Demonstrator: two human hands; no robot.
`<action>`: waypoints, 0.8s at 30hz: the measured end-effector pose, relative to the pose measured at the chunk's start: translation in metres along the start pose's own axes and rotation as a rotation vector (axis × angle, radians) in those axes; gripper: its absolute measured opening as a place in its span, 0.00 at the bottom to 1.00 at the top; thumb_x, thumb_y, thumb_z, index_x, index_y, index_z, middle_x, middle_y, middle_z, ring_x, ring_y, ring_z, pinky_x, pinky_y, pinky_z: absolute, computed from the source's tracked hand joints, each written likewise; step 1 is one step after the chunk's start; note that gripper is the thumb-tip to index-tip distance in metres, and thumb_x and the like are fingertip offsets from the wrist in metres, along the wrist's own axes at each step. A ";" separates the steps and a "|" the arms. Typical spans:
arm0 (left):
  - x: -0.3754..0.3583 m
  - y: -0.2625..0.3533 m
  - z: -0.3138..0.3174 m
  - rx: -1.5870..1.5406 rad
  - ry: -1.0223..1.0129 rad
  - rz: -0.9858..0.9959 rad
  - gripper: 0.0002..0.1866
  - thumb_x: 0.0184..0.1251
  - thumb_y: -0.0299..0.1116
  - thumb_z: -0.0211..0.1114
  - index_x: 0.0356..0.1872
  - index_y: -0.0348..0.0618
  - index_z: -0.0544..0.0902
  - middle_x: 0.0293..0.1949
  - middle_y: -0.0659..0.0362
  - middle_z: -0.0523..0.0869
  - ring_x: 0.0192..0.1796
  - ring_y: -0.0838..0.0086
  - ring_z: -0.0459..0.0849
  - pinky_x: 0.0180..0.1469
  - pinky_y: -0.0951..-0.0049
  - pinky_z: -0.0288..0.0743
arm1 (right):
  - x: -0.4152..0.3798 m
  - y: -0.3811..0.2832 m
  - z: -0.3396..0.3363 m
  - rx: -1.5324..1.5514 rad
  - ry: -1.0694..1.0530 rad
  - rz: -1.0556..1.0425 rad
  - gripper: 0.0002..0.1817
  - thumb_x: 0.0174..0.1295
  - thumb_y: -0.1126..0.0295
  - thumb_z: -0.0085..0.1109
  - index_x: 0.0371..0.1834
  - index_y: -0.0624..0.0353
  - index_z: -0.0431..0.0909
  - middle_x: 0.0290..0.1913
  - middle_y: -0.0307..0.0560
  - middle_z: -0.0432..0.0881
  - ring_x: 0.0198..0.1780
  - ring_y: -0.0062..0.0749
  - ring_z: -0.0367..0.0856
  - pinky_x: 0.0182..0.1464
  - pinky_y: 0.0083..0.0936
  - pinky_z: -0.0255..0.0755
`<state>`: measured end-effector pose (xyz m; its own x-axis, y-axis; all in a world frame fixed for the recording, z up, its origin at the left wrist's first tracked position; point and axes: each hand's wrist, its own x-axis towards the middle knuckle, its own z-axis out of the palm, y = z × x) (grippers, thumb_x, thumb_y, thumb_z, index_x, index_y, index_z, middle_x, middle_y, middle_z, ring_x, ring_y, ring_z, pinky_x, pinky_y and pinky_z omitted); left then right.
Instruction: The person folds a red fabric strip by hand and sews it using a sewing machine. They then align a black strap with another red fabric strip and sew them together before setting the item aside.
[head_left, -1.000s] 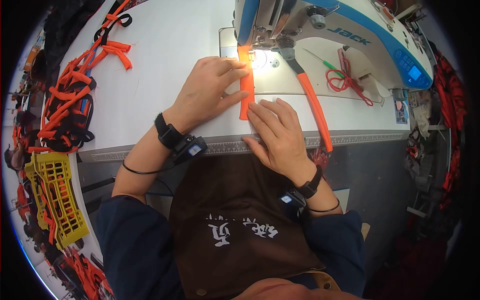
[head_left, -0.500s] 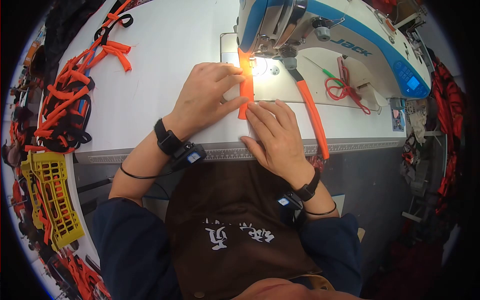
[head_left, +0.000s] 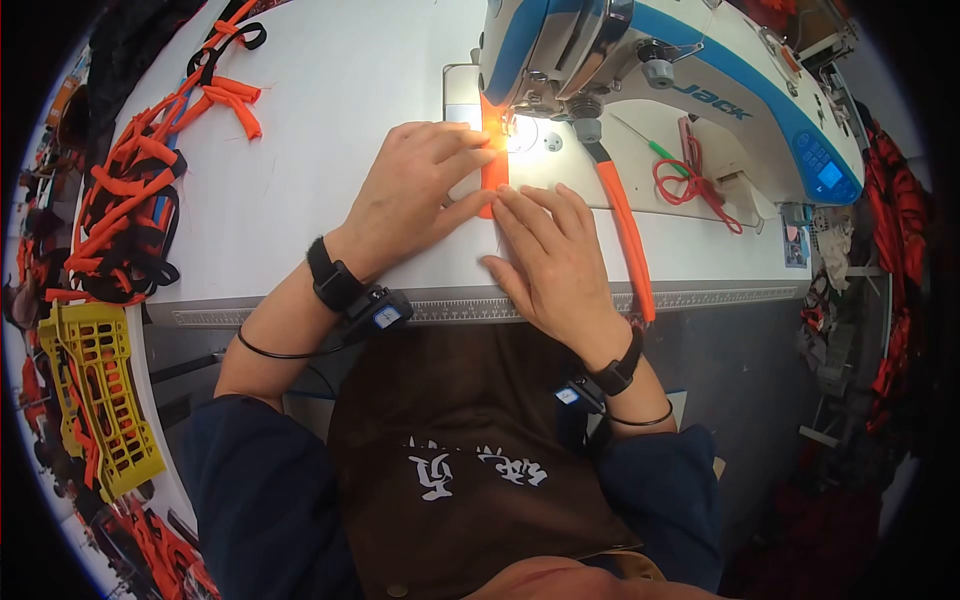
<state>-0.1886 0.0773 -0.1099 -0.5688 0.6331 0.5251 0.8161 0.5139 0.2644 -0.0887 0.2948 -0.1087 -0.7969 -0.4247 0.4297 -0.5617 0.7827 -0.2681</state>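
Observation:
An orange fabric strip (head_left: 494,176) lies flat under the head of a white and blue sewing machine (head_left: 560,60), lit by its lamp. My left hand (head_left: 412,185) rests palm down along the strip's left edge, its fingers stretched out and fingertips touching the fabric near the needle area. My right hand (head_left: 555,260) lies flat at the strip's near end, fingers spread, fingertips on its right edge. To the right of that hand, an orange strip with a black end (head_left: 625,230) hangs over the table's front edge.
Red-handled scissors (head_left: 685,175) and a green-handled pointed tool (head_left: 660,152) lie under the machine arm. Tangled orange and black straps (head_left: 130,215) are heaped on the left of the table. A yellow plastic basket (head_left: 105,400) stands at the left edge. A ruler strip (head_left: 450,308) lines the front edge.
The orange strip has fed away from me under the machine, so less of it shows at the near end. My right hand has moved slightly forward with it; my left hand has barely moved.

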 end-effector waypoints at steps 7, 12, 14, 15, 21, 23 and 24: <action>0.000 -0.001 0.001 0.002 -0.001 -0.011 0.19 0.71 0.37 0.75 0.60 0.44 0.89 0.62 0.56 0.89 0.70 0.60 0.83 0.75 0.53 0.69 | 0.007 0.005 0.002 -0.019 -0.004 0.006 0.30 0.70 0.57 0.72 0.68 0.69 0.83 0.71 0.53 0.83 0.73 0.48 0.77 0.83 0.54 0.60; -0.001 -0.001 -0.002 -0.015 -0.062 -0.040 0.22 0.71 0.36 0.75 0.64 0.45 0.89 0.66 0.56 0.89 0.72 0.60 0.82 0.78 0.54 0.67 | 0.012 0.008 0.004 -0.040 0.005 0.005 0.31 0.70 0.56 0.71 0.68 0.69 0.83 0.70 0.52 0.83 0.73 0.48 0.76 0.83 0.53 0.59; -0.001 -0.002 0.000 -0.012 -0.050 -0.043 0.21 0.72 0.35 0.75 0.64 0.45 0.89 0.66 0.56 0.89 0.72 0.60 0.82 0.78 0.54 0.67 | 0.015 0.009 0.005 -0.045 0.007 0.004 0.31 0.70 0.56 0.71 0.68 0.69 0.83 0.70 0.52 0.83 0.73 0.48 0.76 0.83 0.54 0.59; -0.001 -0.003 0.001 -0.012 -0.044 -0.045 0.21 0.72 0.35 0.75 0.64 0.45 0.89 0.66 0.56 0.89 0.72 0.61 0.82 0.78 0.54 0.67 | 0.016 0.010 0.005 -0.044 0.008 0.001 0.31 0.70 0.56 0.71 0.68 0.69 0.83 0.70 0.52 0.83 0.73 0.48 0.76 0.83 0.54 0.59; 0.002 -0.001 0.000 -0.042 0.019 -0.036 0.18 0.73 0.32 0.74 0.62 0.45 0.89 0.62 0.57 0.90 0.68 0.62 0.84 0.75 0.55 0.68 | 0.023 0.017 0.008 -0.059 0.016 -0.013 0.31 0.70 0.56 0.71 0.68 0.69 0.82 0.69 0.52 0.82 0.72 0.48 0.76 0.82 0.54 0.59; 0.002 -0.001 -0.003 -0.053 0.011 -0.026 0.16 0.73 0.31 0.74 0.60 0.46 0.90 0.60 0.59 0.91 0.64 0.63 0.85 0.73 0.56 0.69 | 0.026 0.018 0.008 -0.077 0.019 -0.016 0.31 0.69 0.57 0.71 0.68 0.68 0.82 0.69 0.52 0.82 0.72 0.48 0.75 0.81 0.53 0.59; 0.002 -0.001 -0.003 -0.059 0.007 -0.020 0.16 0.73 0.31 0.73 0.59 0.46 0.90 0.58 0.59 0.91 0.63 0.64 0.86 0.72 0.57 0.69 | 0.027 0.019 0.008 -0.070 0.023 -0.017 0.31 0.69 0.57 0.71 0.67 0.69 0.82 0.68 0.52 0.82 0.72 0.47 0.75 0.81 0.53 0.60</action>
<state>-0.1900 0.0765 -0.1063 -0.5847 0.6188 0.5246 0.8091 0.4913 0.3223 -0.1224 0.2946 -0.1095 -0.7819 -0.4280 0.4532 -0.5571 0.8059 -0.2001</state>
